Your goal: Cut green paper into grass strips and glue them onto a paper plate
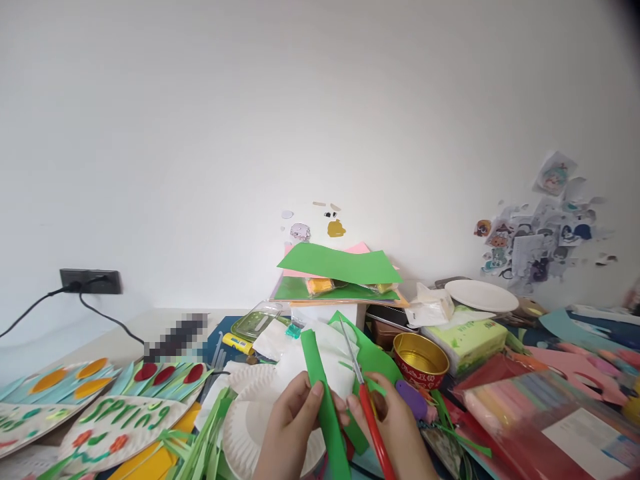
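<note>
My left hand (293, 417) is closed on a long green paper strip (330, 427), pinching it between thumb and fingers near its middle. The strip stands tilted, its upper end leaning left. In my right hand (397, 427) are red-handled scissors (369, 410), blades pointing up and away from me. The blades look nearly closed and are beside the strip, apart from it. Another piece of green paper (356, 433) shows between my hands; which hand holds it is unclear. White paper plates (237, 427) lie under and left of my left hand.
Left are decorated plates (125, 427) with paper flowers and a bundle of thin green strips (205, 433). Behind my hands are green sheets (340, 263) on a stack. To the right stand a red-gold tin (421, 357), a tissue pack (467, 340) and bagged coloured clay (520, 407).
</note>
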{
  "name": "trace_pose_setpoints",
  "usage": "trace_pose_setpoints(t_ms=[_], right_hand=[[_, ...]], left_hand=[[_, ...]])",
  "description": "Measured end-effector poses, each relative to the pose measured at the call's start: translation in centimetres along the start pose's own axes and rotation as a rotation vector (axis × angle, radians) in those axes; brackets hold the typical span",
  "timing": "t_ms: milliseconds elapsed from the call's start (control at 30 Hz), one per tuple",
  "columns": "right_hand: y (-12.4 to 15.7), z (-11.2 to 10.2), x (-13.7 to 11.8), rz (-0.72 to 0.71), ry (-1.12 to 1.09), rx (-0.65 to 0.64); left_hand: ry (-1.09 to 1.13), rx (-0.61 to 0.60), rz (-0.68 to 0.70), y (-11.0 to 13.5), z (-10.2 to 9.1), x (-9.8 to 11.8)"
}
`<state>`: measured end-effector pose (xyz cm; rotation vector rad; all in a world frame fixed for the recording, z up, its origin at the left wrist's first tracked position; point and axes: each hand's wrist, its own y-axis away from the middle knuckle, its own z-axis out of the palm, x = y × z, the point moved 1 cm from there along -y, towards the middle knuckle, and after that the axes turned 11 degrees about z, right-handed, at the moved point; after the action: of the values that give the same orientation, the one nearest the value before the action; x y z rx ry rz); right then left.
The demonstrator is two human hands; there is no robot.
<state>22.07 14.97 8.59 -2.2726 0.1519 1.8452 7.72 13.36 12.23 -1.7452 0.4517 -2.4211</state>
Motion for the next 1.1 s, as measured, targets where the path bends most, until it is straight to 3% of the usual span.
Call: trace_pose_setpoints(t_ms=[100, 233, 333, 433, 567, 733, 833, 967, 1033, 1100], right_hand=[[-0.8, -0.6, 0.5, 0.018, 0.246, 0.124], [-0.5, 0.5, 1.6, -0.038, 0.315, 0.073], [-0.3, 1.5, 3.0, -0.153, 0.401, 0.209], [-0.5, 2.0, 3.6, -0.279, 0.64, 0.219], [-0.9, 2.0, 2.8, -0.285, 0.944, 0.223], [-1.0, 1.3, 0.2, -0.293, 1.123, 0.279], [-0.9, 0.3, -1.2, -0.377, 0.867, 0.249], [-0.7, -0.4, -1.5, -0.324, 0.11, -0.054], [-0.6, -0.2, -1.3, -0.251, -0.052, -0.138], [-0.4, -0.1, -1.3, -0.248, -0.073, -0.154]], left_hand=[[-0.037, 0.044, 0.057, -0.4, -0.5, 0.3], [-0.165, 0.118, 0.122, -1.2, -1.3, 0.2], [-0.171, 0.117, 0.118, -1.8, -2.0, -0.2], [-0.18, 0.094, 0.097, -2.4, -2.5, -0.4], [-0.288, 0.041, 0.12, -2.4, -2.5, -0.5], [-0.457, -0.019, 0.23, -2.0, -2.1, -0.8], [-0.523, -0.065, 0.248, -1.9, -2.1, -1.0], [-0.543, -0.145, 0.233, -1.6, -1.6, -0.9], [-0.507, -0.202, 0.236, -1.3, -1.1, -0.9], [-0.463, -0.25, 0.237, -1.0, -0.6, -1.0]])
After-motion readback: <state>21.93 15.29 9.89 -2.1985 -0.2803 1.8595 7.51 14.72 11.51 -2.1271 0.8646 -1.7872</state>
